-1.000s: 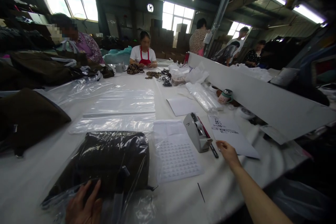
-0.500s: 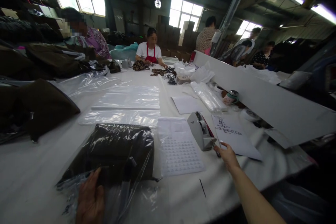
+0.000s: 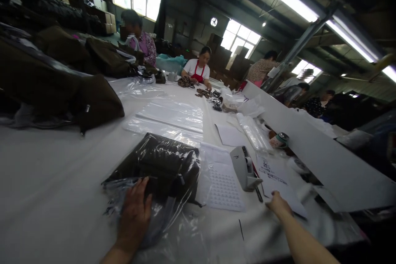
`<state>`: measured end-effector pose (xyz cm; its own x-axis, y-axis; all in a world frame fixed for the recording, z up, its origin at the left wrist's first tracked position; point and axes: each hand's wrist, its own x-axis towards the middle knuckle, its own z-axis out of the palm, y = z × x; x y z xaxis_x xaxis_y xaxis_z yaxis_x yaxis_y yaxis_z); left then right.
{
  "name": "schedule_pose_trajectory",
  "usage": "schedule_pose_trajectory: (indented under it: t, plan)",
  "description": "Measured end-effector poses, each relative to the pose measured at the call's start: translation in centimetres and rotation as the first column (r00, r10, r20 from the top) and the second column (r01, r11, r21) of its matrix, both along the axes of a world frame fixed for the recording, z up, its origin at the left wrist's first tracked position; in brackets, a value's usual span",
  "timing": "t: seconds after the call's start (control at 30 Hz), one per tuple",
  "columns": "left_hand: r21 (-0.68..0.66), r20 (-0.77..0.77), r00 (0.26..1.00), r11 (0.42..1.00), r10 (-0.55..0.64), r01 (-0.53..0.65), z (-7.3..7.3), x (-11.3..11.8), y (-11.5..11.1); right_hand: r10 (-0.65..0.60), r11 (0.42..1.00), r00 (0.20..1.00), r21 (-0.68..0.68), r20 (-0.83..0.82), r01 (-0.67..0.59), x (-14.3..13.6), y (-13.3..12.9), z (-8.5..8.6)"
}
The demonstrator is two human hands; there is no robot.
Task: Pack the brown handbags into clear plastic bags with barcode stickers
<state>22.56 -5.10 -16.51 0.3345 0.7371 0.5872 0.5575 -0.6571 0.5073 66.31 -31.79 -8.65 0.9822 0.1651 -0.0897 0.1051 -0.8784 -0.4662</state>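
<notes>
My left hand (image 3: 136, 206) lies with fingers stretched over the gathered end of a clear plastic bag (image 3: 173, 218), pressing it down. Inside the bag is a folded dark brown fabric item (image 3: 163, 161). To the right, my right hand (image 3: 280, 206) is just off the front of a grey tape dispenser (image 3: 243, 169). Its fingers are pinched; whatever is between them is too small or clear to make out. A dark slim tool (image 3: 258, 194) lies by the dispenser. Between bag and dispenser is a sheet of small printed labels (image 3: 222, 185).
Flat clear bags (image 3: 173, 117) are stacked behind the filled one. Dark fabric items (image 3: 99, 99) are heaped at left. A handwritten sheet (image 3: 275, 181), a mug (image 3: 279, 140) and a white board (image 3: 324, 152) stand or lie at right. Co-workers sit across the table (image 3: 62, 181).
My right hand has drawn away from the dispenser's front, toward me and to the right. My left hand still rests on the bag. The whole view has shifted and tilted.
</notes>
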Motion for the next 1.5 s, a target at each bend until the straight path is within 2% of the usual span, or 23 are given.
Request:
schedule_pose_trajectory:
  t: [0.1,0.17,0.2,0.27,0.33,0.43,0.53,0.6,0.63,0.7,0.73,0.8,0.87,0.97,1.1,1.17,1.2,1.23,1.27,1.37,1.4,1.43,1.5]
  plan:
    - [0.042,0.008,1.000,0.999,-0.002,0.002,-0.2,0.0,0.0,0.091,0.996,0.996,0.006,-0.001,-0.091,-1.6,0.0,2.5]
    - [0.051,0.019,1.000,0.999,0.000,-0.001,-0.2,0.1,0.0,0.253,0.963,0.967,0.101,-0.038,-0.248,-3.3,1.1,4.4]
    - [0.044,0.024,1.000,0.999,0.001,-0.002,-0.2,0.1,0.0,0.364,0.919,0.929,0.188,-0.071,-0.346,-4.5,2.1,5.5]
    - [0.021,0.035,0.999,1.000,-0.003,0.002,-0.2,0.1,0.0,0.591,0.766,0.794,0.407,-0.141,-0.498,-7.1,4.7,7.4]
    - [-0.014,0.044,0.999,1.000,-0.008,0.008,-0.2,0.1,-0.1,0.750,0.607,0.631,0.583,-0.196,-0.540,-10.1,7.9,8.8]
    - [-0.065,0.054,0.999,0.998,-0.006,0.009,-0.2,-0.1,-0.4,0.894,0.430,0.377,0.696,-0.240,-0.576,-14.7,12.9,9.8]
    - [-0.108,0.063,0.998,0.994,-0.004,0.011,-0.2,-0.3,-0.8,0.965,0.244,0.093,0.715,-0.245,-0.655,-19.6,18.1,9.8]
    - [-0.137,0.066,0.998,0.991,-0.002,0.012,-0.2,-0.3,-0.9,0.965,0.122,-0.051,0.611,-0.258,-0.782,-23.1,21.6,9.5]
    - [-0.151,0.067,0.998,0.988,0.000,0.010,-0.1,-0.4,-1.0,0.961,0.037,-0.098,0.475,-0.258,-0.879,-25.0,23.2,9.2]
    - [-0.170,0.071,0.997,0.985,0.007,0.005,0.1,-0.4,-1.1,0.960,-0.136,-0.148,0.067,-0.237,-0.988,-28.4,26.0,8.5]
    - [-0.176,0.072,0.997,0.984,0.008,0.004,0.2,-0.5,-1.2,0.964,-0.185,-0.154,-0.131,-0.216,-0.974,-29.8,27.2,8.0]
    - [-0.187,0.079,0.997,0.982,0.010,0.005,0.4,-0.6,-1.3,0.976,-0.191,-0.134,-0.379,-0.170,-0.905,-31.9,29.0,6.8]
    - [-0.199,0.091,0.996,0.980,0.009,0.010,0.5,-0.7,-1.4,0.988,-0.137,-0.086,-0.461,-0.130,-0.877,-32.6,30.3,5.9]
    - [-0.200,0.064,0.998,0.980,0.001,0.012,0.4,-0.9,-1.5,0.999,-0.034,-0.013,-0.545,-0.043,-0.838,-31.2,31.3,5.8]
    - [-0.137,-0.105,0.993,0.989,-0.061,0.046,0.1,-0.8,-1.2,0.983,0.180,0.130,-0.581,0.127,-0.794,-26.0,30.5,7.5]
    - [-0.114,-0.162,0.984,0.992,-0.077,0.058,0.2,-0.6,-0.9,0.946,0.252,0.111,-0.478,0.304,-0.842,-22.7,28.4,7.9]
    - [-0.106,-0.173,0.981,0.992,-0.085,0.068,0.4,-0.5,-0.6,0.911,0.230,0.050,-0.403,0.410,-0.886,-21.0,26.8,7.7]
    - [-0.098,-0.169,0.981,0.992,-0.092,0.076,0.7,-0.6,-0.4,0.865,0.151,-0.047,-0.348,0.500,-0.925,-19.5,24.7,7.4]
    - [-0.090,-0.150,0.984,0.993,-0.091,0.078,1.0,-0.8,-0.3,0.817,0.028,-0.174,-0.339,0.550,-0.940,-18.2,22.4,6.8]
    - [-0.054,-0.028,0.995,0.994,-0.099,0.097,2.3,-2.7,-1.0,0.713,-0.349,-0.571,-0.501,0.407,-0.792,-15.6,14.6,4.1]
    - [-0.041,0.002,0.987,0.986,-0.163,0.163,2.6,-3.7,-1.7,0.688,-0.421,-0.644,-0.538,0.334,-0.730,-15.3,12.4,3.1]
    - [-0.036,0.007,0.963,0.962,-0.271,0.271,2.8,-4.8,-2.6,0.675,-0.453,-0.675,-0.555,0.298,-0.698,-15.2,10.6,2.0]
    - [-0.088,-0.059,0.845,0.846,-0.531,0.526,2.9,-7.0,-4.8,0.671,-0.428,-0.655,-0.540,0.347,-0.725,-15.8,8.7,-0.1]
